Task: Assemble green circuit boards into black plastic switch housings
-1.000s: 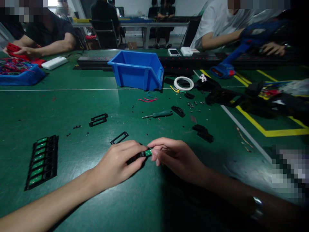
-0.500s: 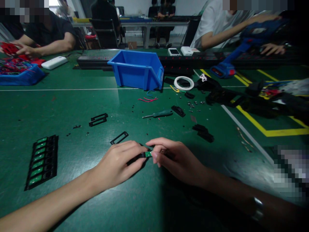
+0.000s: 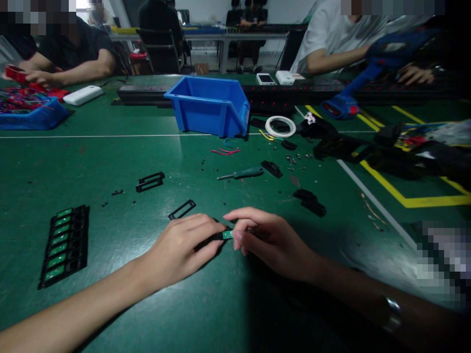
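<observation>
My left hand (image 3: pixel 180 247) rests on the green table (image 3: pixel 110 157), fingers closed around a small black frame piece (image 3: pixel 209 239). My right hand (image 3: pixel 267 240) meets it from the right and pinches a small green circuit board (image 3: pixel 227 235) at the end of that piece. An empty black frame (image 3: pixel 181 209) lies just beyond my left hand. A black tray (image 3: pixel 64 244) with several green boards sits to the left.
A green-handled screwdriver (image 3: pixel 241 173), small screws and black parts lie further out. A blue bin (image 3: pixel 209 105), a roll of white tape (image 3: pixel 280 126) and red wires (image 3: pixel 225 151) sit behind. Other people work at the far left and far right.
My right fingers have shifted slightly on the green board; both hands stay in place. The person at the far left has moved a red part.
</observation>
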Demonstrator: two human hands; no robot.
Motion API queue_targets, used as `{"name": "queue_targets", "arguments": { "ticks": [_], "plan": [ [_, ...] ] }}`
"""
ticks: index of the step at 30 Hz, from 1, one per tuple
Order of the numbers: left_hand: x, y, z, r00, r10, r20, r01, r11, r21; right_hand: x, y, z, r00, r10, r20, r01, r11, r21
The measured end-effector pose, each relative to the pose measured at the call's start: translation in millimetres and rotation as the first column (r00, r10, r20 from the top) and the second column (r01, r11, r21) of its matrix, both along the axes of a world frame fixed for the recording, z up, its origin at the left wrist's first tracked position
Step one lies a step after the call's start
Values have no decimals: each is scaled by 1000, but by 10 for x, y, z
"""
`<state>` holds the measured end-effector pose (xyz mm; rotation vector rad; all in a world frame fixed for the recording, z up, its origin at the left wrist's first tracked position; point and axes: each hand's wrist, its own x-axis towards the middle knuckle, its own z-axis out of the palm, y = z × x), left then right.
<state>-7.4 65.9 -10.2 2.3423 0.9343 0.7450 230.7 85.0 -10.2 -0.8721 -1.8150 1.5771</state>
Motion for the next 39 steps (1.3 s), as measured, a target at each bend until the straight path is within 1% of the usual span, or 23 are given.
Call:
{"name": "queue_targets", "arguments": {
  "ticks": [7,17,23,30,34,39],
  "plan": [
    [1,-8,3,1000,8,-10,-8,1000,0,-8,7,32,1000,-24,-4,23,999,-43],
    [1,8,-14,1000,1,3,-1,1000,16,-12,4,10,999,2,51,-5,998,57],
    [1,6,-4,1000,-4,-6,4,1000,0,-12,4,2,997,-13,70,11,999,36],
    [8,12,-10,1000,-5,-5,5,1000,0,-7,-4,-16,997,-2,76,-2,998,58],
    [9,8,-3,1000,-8,-11,8,1000,6,-5,-3,0,995,2,97,-9,997,73],
    [3,7,1,1000,-8,-21,8,1000,-2,-16,0,32,996,-3,91,-3,998,60]
  ]
}}
